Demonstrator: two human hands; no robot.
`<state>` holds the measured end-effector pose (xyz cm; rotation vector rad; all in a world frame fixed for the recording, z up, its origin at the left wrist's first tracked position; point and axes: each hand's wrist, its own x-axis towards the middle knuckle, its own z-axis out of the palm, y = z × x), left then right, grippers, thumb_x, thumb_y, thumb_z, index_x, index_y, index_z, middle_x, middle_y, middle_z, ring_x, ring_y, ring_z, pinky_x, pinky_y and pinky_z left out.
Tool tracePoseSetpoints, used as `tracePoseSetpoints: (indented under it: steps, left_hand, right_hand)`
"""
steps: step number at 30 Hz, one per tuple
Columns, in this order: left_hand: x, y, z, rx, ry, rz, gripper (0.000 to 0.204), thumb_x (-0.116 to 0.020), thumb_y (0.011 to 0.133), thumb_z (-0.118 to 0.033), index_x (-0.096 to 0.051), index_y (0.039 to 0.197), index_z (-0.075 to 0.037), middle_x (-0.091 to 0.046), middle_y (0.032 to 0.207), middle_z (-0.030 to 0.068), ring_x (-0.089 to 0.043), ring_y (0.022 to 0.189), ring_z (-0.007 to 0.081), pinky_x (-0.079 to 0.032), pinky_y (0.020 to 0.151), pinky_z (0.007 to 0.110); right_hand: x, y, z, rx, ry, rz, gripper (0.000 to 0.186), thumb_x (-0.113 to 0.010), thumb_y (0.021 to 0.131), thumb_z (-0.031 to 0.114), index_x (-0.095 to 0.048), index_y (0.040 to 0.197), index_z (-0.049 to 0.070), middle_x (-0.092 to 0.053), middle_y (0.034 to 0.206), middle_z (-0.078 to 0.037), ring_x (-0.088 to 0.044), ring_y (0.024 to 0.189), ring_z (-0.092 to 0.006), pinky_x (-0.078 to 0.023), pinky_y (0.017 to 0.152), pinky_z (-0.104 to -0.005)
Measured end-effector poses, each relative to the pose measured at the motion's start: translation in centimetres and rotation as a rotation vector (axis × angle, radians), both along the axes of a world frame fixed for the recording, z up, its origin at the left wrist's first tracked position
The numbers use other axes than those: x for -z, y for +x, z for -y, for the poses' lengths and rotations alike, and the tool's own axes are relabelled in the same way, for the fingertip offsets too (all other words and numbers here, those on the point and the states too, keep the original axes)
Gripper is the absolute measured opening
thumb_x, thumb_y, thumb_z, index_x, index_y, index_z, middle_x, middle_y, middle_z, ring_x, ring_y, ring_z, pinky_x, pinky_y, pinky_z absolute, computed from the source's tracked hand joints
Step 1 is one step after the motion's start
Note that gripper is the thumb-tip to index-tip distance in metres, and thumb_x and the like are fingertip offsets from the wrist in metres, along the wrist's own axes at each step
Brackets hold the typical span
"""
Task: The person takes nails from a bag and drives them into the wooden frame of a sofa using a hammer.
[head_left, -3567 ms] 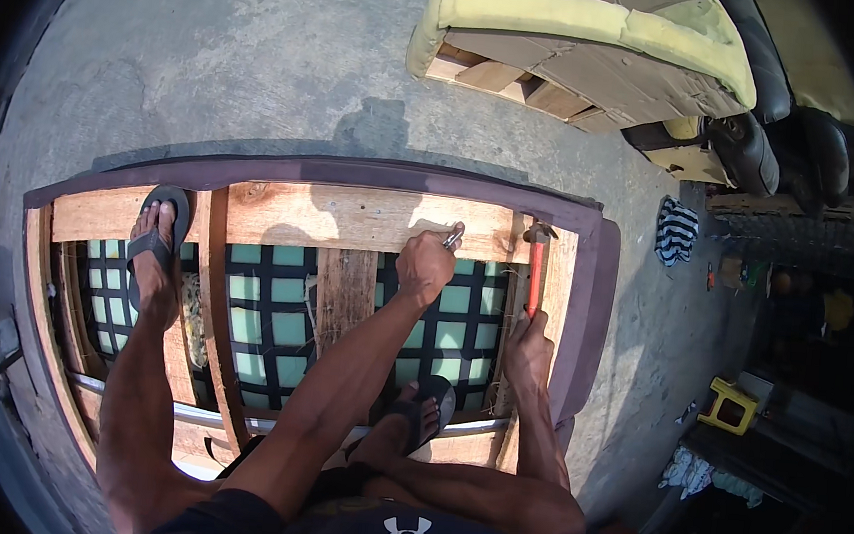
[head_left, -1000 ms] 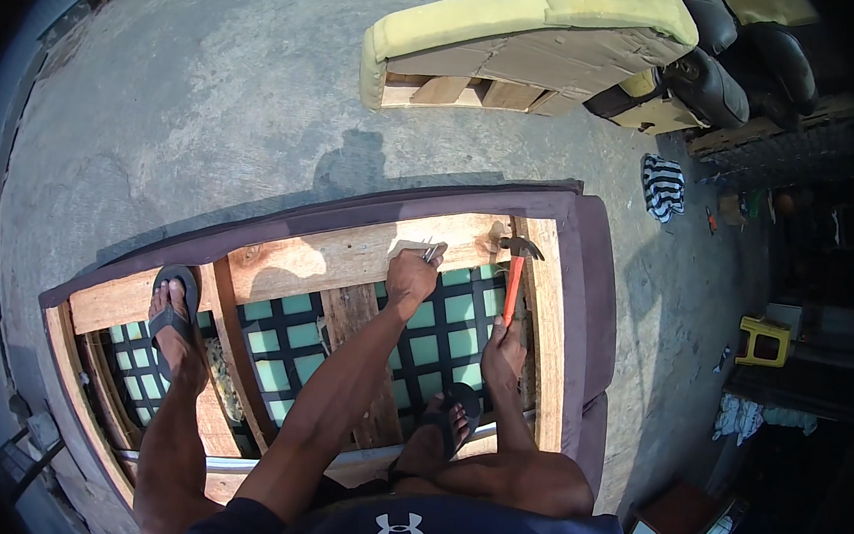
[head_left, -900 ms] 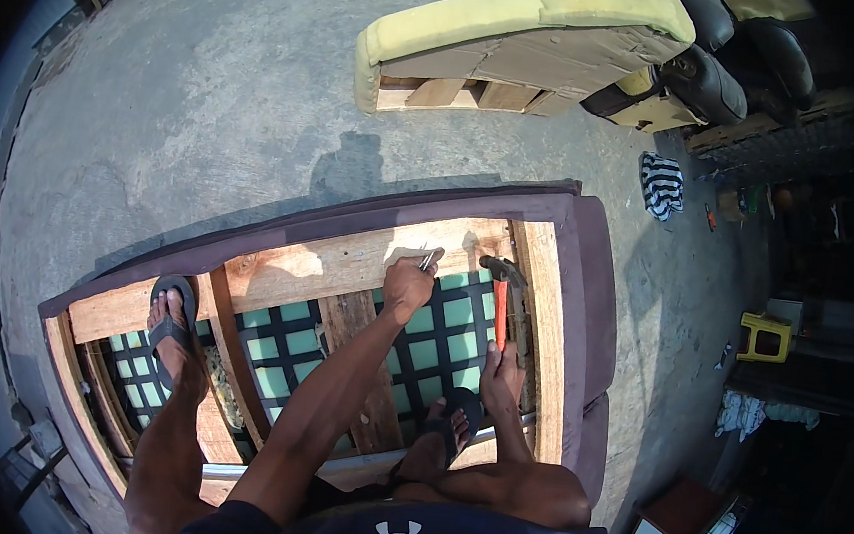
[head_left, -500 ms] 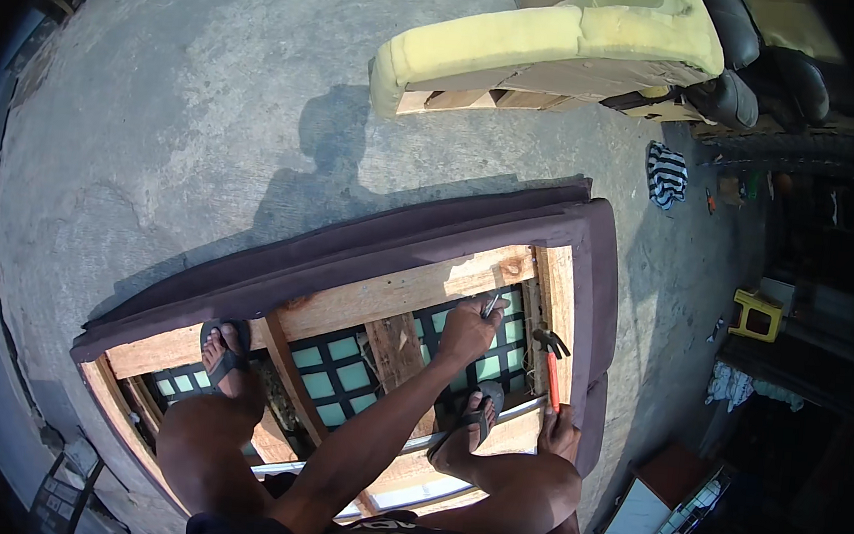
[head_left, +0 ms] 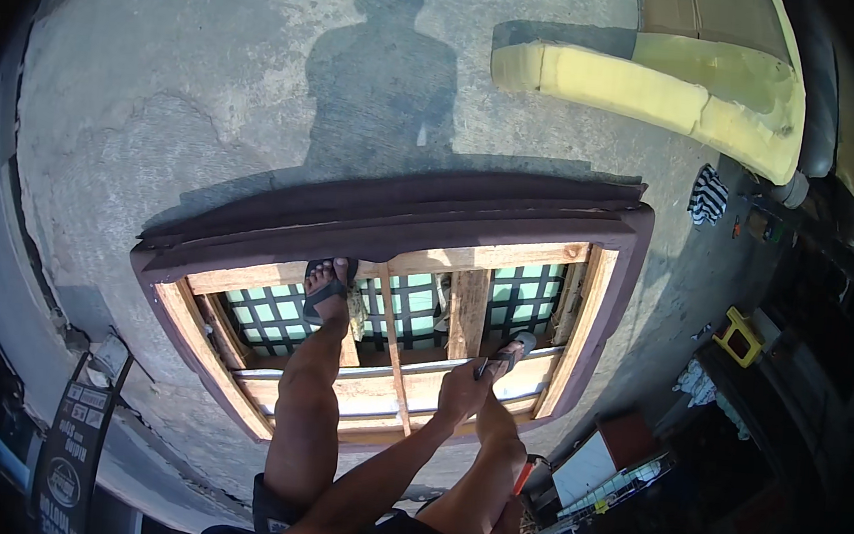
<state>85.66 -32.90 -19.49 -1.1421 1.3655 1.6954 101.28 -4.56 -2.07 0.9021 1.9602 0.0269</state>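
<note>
A purple-brown upholstered frame (head_left: pixel 411 213) lies on the floor with its wooden underside up; dark webbing straps (head_left: pixel 267 321) cross pale green foam inside it. My left hand (head_left: pixel 463 392) is closed over the frame's near rail, beside my right foot. A small dark, partly shiny piece (head_left: pixel 482 369) sticks out of its fist, too small to name. Low beside my right knee, my right hand (head_left: pixel 507 522) is closed on a hammer, whose orange handle (head_left: pixel 523 476) shows in part; the fingers are mostly hidden. Both my sandalled feet (head_left: pixel 327 284) stand on the frame's wood.
A yellow foam-covered seat piece (head_left: pixel 651 92) stands at the far right, with a striped cloth (head_left: pixel 708 195) near it. Further right are a yellow stool (head_left: pixel 737 338) and a white-and-brown box (head_left: pixel 591 471). A black printed panel (head_left: pixel 72 450) leans at the left.
My left hand has drawn back from the frame's far rail to the near one. My right hand has lowered the hammer from the frame's right side to beside my knee. My view has shifted.
</note>
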Motion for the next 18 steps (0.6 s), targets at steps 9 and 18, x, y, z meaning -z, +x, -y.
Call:
tracePoseSetpoints:
  steps: [9,18]
  left_hand:
    - [-10.5,6.0,12.5,-0.118,-0.13,-0.028,0.036,-0.06,0.096,-0.038,-0.067,0.112,-0.007,-0.061,0.066,0.0086,-0.063,0.06,0.0168,-0.047,0.057,0.033]
    - [-19.7,25.3,17.4,-0.869,-0.535,0.318,0.031,-0.054,0.099,-0.031,-0.068,0.102,-0.004,-0.048,0.05,0.0008,-0.044,0.042,0.0086,-0.036,0.042,0.028]
  right_hand:
    - [-6.5,-10.7,14.0,-0.236,-0.186,0.033,0.041,-0.046,0.099,0.042,-0.058,0.096,0.002,-0.066,0.082,-0.022,-0.063,0.075,-0.042,-0.047,0.07,-0.0513]
    - [-10.0,-18.7,9.8,-0.157,-0.532,-0.066,0.034,-0.047,0.1,0.038,-0.054,0.09,0.006,-0.045,0.056,-0.002,-0.045,0.042,-0.0119,-0.035,0.038,-0.0301]
